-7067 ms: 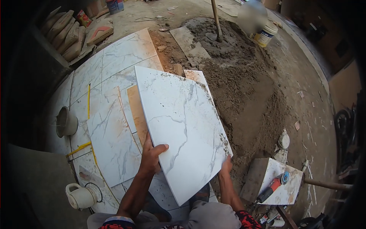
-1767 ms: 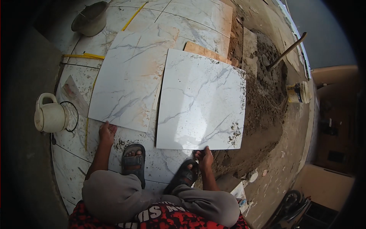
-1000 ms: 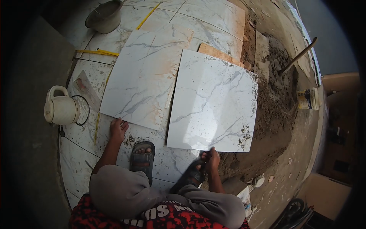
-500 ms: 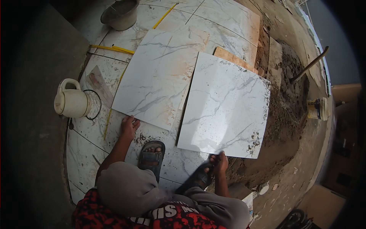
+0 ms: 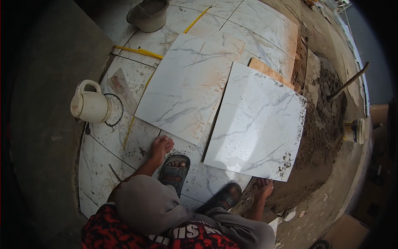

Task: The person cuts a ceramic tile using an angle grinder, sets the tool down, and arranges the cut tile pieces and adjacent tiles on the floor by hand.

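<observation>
A large white marbled tile [image 5: 259, 124] with grey veins lies to the right, partly over the soil, with grit on its right side. My right hand [image 5: 263, 189] is at its front edge, near the right corner, with the fingertips partly hidden under the edge. My left hand [image 5: 161, 148] is apart from everything, fingers stretched out, just in front of a second marbled tile [image 5: 182, 91] stained orange on its right side. My sandalled feet stand between my hands on the tiled floor [image 5: 141, 145].
On the left are a cream angle grinder or jug-like tool [image 5: 92, 106], a trowel [image 5: 122, 91] and a yellow measuring tape [image 5: 143, 52]. A grey bucket [image 5: 150, 18] stands at the back. Beyond the right tile are dug soil [image 5: 319, 137], a wooden handle [image 5: 350, 81] and a tub [image 5: 353, 131].
My right hand has shifted right along the front edge of the right tile. My left hand has come away from the left tile's edge. The view has shifted slightly.
</observation>
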A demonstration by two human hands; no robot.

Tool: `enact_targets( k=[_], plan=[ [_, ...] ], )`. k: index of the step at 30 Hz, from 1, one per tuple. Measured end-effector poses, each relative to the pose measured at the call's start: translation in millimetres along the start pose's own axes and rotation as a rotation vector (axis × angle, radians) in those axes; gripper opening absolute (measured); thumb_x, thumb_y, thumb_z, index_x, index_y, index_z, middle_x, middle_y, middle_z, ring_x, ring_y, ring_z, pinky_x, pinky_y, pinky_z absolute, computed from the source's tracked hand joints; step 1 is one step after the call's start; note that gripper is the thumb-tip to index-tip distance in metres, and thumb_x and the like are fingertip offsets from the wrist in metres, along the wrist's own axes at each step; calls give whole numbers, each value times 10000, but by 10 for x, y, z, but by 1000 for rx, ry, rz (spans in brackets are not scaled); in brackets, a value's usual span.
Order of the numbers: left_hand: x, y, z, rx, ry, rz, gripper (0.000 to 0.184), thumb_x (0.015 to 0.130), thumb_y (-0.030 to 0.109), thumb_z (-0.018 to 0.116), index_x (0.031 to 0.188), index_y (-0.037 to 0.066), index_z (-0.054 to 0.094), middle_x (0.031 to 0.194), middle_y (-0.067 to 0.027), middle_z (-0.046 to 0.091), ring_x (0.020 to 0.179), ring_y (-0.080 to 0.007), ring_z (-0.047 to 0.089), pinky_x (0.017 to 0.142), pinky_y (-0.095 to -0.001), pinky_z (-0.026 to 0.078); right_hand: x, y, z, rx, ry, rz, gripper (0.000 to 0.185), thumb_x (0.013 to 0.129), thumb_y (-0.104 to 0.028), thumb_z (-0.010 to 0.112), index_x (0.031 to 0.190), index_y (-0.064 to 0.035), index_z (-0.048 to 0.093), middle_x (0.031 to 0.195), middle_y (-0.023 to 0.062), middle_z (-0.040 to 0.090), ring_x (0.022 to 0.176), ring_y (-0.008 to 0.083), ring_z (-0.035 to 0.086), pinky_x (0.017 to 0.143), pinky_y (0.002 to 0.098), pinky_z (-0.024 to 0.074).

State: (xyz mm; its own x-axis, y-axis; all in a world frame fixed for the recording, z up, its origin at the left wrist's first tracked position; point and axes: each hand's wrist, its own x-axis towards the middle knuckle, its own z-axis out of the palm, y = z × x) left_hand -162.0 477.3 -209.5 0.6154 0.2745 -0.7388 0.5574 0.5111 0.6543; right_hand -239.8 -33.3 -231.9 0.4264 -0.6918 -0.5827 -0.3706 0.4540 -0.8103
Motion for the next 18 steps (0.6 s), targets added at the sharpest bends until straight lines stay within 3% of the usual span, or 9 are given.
enact_targets(
  k=[5, 7, 10, 12, 14, 16, 18],
  plan=[
    [-167, -199, 427, 328, -338, 47, 411, 952, 251, 590, 1224, -46, 507, 1121, -158, 632, 1035, -203, 626, 882, -329, 508, 532, -333, -501, -231, 225, -282, 473, 976, -346, 519, 1229, 49, 461, 1157, 193, 527, 1027, 322, 558, 861, 436, 493],
    [-113, -175, 612, 464, -392, 42, 417, 950, 246, 588, 1236, -47, 507, 1133, -153, 632, 1054, -204, 620, 899, -331, 497, 748, -438, -721, -689, 186, -593, 564, 960, -352, 537, 1286, 98, 439, 1190, 224, 524, 1099, 348, 527, 957, 445, 431],
    [-59, -260, 824, 653, -504, 91, 434, 945, 237, 585, 1265, -46, 505, 1166, -147, 627, 1086, -209, 608, 936, -334, 473, 793, -762, -589, -906, 220, -606, 631, 941, -365, 557, 1317, 126, 429, 1232, 265, 518, 1140, 391, 515, 1022, 455, 381],
    [-7, -347, 971, 702, -566, 152, 445, 942, 233, 584, 1281, -44, 503, 1186, -146, 621, 1099, -212, 601, 956, -336, 461, 1089, -740, -670, -1046, 265, -719, 637, 935, -384, 589, 1310, 116, 468, 1265, 294, 512, 1134, 373, 542, 962, 447, 426],
    [20, -401, 1097, 748, -555, 160, 493, 968, 232, 574, 1339, -65, 440, 1291, -170, 547, 1186, -197, 524, 1005, -328, 413, 1303, -706, -708, -1052, 258, -744, 631, 937, -383, 585, 1314, 110, 470, 1267, 289, 520, 1137, 375, 542, 963, 449, 427],
    [38, -428, 1212, 716, -575, 170, 511, 966, 197, 563, 1369, -73, 405, 1294, -173, 542, 1178, -214, 528, 1017, -334, 403, 1390, -746, -640, -1053, 234, -772, 624, 939, -382, 580, 1317, 103, 473, 1270, 285, 528, 1140, 378, 542, 964, 450, 428],
    [149, -522, 1274, 652, -591, 158, 500, 966, 168, 546, 1372, -77, 390, 1279, -169, 548, 1158, -210, 538, 994, -327, 417, 1337, -851, -466, -1033, 145, -670, 635, 935, -411, 565, 1286, 114, 492, 1281, 311, 529, 1216, 422, 508, 1034, 460, 383]
  ],
)
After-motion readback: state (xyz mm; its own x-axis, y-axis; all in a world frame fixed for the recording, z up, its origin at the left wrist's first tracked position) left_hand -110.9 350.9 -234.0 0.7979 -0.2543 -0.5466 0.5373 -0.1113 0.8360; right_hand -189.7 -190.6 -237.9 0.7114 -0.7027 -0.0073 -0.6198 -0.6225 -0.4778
